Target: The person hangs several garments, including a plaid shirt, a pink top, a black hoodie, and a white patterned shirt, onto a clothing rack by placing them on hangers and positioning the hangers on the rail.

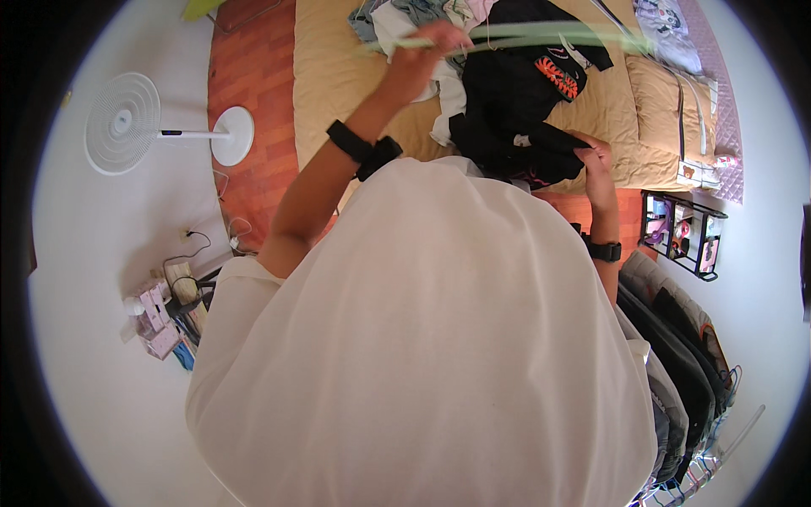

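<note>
My left hand, raised over the far part of the bed, grips a pale green clothes hanger, which is blurred and stretches to the right above the clothes. A black garment with an orange and white print lies on the tan bedding. Its near edge, by my body, is pinched in my right hand. Black bands circle both wrists. Left of the black garment lie a white garment and a heap of denim and pink clothes, partly behind my left hand.
A white standing fan is on the left. To the right are a tan pillow and a black-framed shelf cart. Clothes on a rack hang close by my right side. Boxes and books stand at lower left.
</note>
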Motion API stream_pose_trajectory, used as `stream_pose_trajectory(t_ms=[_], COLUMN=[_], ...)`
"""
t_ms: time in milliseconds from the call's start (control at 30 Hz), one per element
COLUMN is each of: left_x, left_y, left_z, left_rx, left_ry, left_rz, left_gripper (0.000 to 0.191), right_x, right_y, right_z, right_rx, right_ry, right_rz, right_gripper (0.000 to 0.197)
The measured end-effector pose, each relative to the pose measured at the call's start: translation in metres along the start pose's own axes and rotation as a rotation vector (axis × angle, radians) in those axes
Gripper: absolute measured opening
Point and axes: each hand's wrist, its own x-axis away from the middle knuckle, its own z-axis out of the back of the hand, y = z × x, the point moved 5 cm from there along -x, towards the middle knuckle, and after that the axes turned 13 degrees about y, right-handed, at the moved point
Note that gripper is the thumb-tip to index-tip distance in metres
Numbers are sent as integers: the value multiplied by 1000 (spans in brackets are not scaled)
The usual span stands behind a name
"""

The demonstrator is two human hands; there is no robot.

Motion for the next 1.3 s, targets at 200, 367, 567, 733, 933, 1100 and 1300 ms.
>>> stream_pose_trajectory(t_ms=[200, 367, 567, 733, 933, 1100, 1300], left_x=[72, 80, 92, 100, 120, 128, 125], left_y=[-15, -24, -32, -48, -67, -74, -63], left_z=[-59, -65, -78, -94, -119, -134, -136], left_rx=[133, -2, -32, 63, 171, 134, -169], left_ry=[-482, -587, -616, -765, -853, -1015, -953], left_rz=[357, 258, 102, 204, 519, 539, 85], left_gripper=[22, 26, 32, 32, 33, 34, 29], right_x=[0, 12, 13, 25, 34, 42, 55], right_y=[12, 13, 15, 48, 68, 66, 79], right_z=[18, 4, -3, 12, 20, 29, 46], right_rx=[-75, -177, -720, -1066, -1609, -1619, -1434], right_ry=[198, 457, 489, 535, 23, 103, 608], right_rz=[-53, -163, -160, -335, -114, -135, -305], right_gripper=[33, 42, 40, 39, 37, 34, 31])
